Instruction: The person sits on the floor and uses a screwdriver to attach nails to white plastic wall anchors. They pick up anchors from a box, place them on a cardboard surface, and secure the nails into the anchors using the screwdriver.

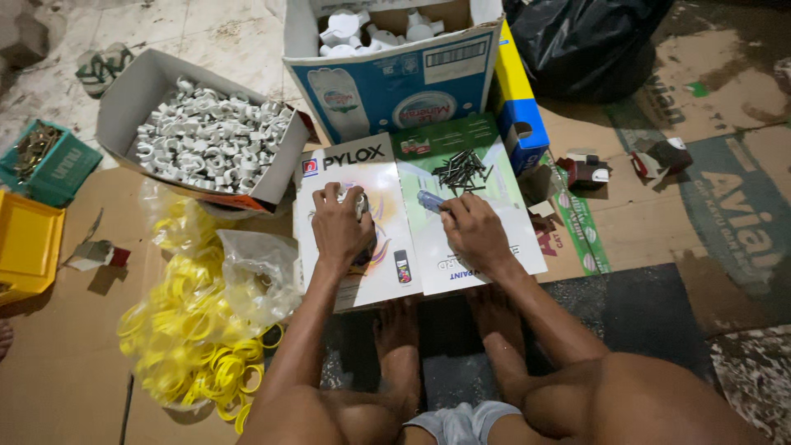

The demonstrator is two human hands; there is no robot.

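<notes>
My left hand (339,227) is closed over a few small white plastic clips (360,200) on a glossy printed cardboard sheet (387,177). My right hand (471,231) rests on the same sheet and pinches a small bluish-grey object (429,200) at its fingertips; what it is I cannot tell. Just beyond that hand lies a loose pile of dark nails (461,169). My bare feet and legs show below the sheet.
An open cardboard box of white clips (210,140) stands at the upper left. A blue and white carton (395,74) holds more white parts. A clear bag of yellow rings (202,321) lies at left, with a yellow tray (29,243), a green box (58,169) and a black bag (585,41) around.
</notes>
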